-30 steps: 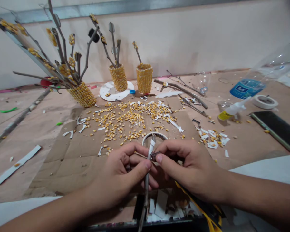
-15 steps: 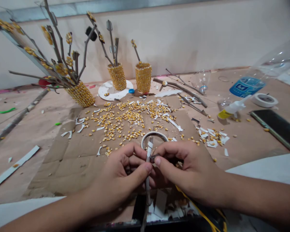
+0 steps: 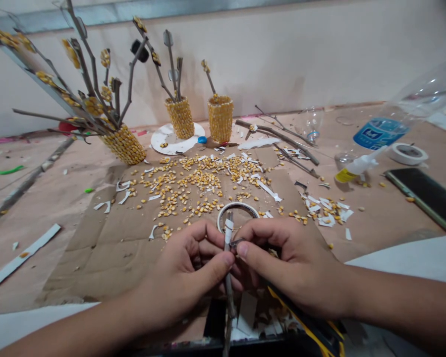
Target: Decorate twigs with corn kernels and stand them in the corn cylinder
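Note:
My left hand point(image 3: 196, 267) is closed around a thin twig point(image 3: 229, 302), its thumb pressed on the bark. White tape point(image 3: 228, 230) wraps the twig near its upper end, and the lower end points down toward me. Between the thumb and forefinger of my right hand point(image 3: 282, 263) is a small dark piece point(image 3: 237, 243), set against the twig just below the tape. What that piece is, I cannot make out. Behind the twig's tip lies a white-rimmed ring point(image 3: 238, 205), probably a tape roll, and corn kernels point(image 3: 200, 183) are scattered over the cardboard point(image 3: 107, 253) beyond.
Corn-covered pots with twigs stand at the back: one leaning pot point(image 3: 123, 145), one on a white disc point(image 3: 158, 141), another pot point(image 3: 220, 119) beside it. To the right are loose branches point(image 3: 282, 136), a glue bottle point(image 3: 357, 168), a tape roll point(image 3: 408, 153), a phone point(image 3: 423, 196) and a plastic bottle point(image 3: 381, 133).
Both hands keep their grip. The twig has tilted slightly, its top shifting a little left and its lower end right; the dark piece has turned a little in my right fingers.

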Demonstrator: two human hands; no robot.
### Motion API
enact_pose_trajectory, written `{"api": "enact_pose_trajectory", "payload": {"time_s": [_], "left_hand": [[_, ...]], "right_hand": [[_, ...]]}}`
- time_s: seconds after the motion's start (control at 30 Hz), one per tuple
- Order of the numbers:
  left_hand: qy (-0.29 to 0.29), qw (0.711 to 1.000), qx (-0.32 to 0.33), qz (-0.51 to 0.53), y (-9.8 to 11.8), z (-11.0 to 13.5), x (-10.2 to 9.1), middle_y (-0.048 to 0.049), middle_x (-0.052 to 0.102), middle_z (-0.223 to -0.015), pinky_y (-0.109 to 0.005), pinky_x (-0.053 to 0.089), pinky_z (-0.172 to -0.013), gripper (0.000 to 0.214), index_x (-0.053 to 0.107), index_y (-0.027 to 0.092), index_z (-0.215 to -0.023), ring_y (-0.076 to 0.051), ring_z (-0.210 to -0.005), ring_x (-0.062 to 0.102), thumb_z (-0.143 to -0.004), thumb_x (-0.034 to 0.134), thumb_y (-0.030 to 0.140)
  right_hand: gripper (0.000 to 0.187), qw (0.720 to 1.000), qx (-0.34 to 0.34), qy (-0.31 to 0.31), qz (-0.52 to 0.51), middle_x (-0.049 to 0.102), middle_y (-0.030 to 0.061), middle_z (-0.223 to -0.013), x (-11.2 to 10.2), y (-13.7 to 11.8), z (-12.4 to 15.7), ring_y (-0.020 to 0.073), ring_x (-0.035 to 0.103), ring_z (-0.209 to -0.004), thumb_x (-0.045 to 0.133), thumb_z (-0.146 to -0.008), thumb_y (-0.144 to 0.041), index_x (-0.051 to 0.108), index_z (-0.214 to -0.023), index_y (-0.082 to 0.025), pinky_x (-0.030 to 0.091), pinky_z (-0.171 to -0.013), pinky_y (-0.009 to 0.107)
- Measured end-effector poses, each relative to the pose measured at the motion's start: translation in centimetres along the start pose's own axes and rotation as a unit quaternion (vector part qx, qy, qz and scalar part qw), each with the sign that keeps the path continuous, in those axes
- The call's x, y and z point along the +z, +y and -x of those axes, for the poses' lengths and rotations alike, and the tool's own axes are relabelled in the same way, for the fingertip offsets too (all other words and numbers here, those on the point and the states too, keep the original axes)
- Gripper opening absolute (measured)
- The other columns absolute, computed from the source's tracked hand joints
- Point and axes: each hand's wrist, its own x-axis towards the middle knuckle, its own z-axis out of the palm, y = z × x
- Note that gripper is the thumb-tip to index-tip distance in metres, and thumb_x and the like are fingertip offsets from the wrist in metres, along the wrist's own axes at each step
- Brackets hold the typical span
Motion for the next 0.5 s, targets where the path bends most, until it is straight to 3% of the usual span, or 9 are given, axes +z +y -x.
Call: {"api": "enact_pose_trajectory", "payload": {"time_s": [0.27, 0.5], "left_hand": [[0.025, 1.0, -0.016, -0.001, -0.17, 0.04, -0.01, -0.0047, 0.08, -0.073, -0.021, 0.061, -0.064, 0.039, 0.063, 0.017, -0.089, -0.015, -0.065, 0.077, -0.083, 0.09, 0.045], [0.033, 0.999, -0.017, 0.002, 0.08, 0.0, 0.09, -0.0026, 0.079, -0.073, -0.022, 0.062, -0.063, 0.042, 0.064, 0.017, -0.087, -0.015, -0.065, 0.077, -0.079, 0.093, 0.046]], "right_hand": [[0.029, 1.0, 0.005, 0.011, -0.026, 0.066, 0.0002, -0.063, 0.03, 0.15, 0.06, 0.0108, 0.056, -0.054, 0.066, -0.098, -0.039, 0.059, -0.076, -0.021, 0.046, -0.052, 0.021], [0.029, 0.999, 0.039, 0.013, -0.02, 0.065, 0.0001, -0.062, 0.1, 0.22, -0.03, 0.0103, 0.056, -0.054, 0.068, -0.095, -0.036, 0.059, -0.072, -0.02, 0.045, -0.051, 0.02]]}}
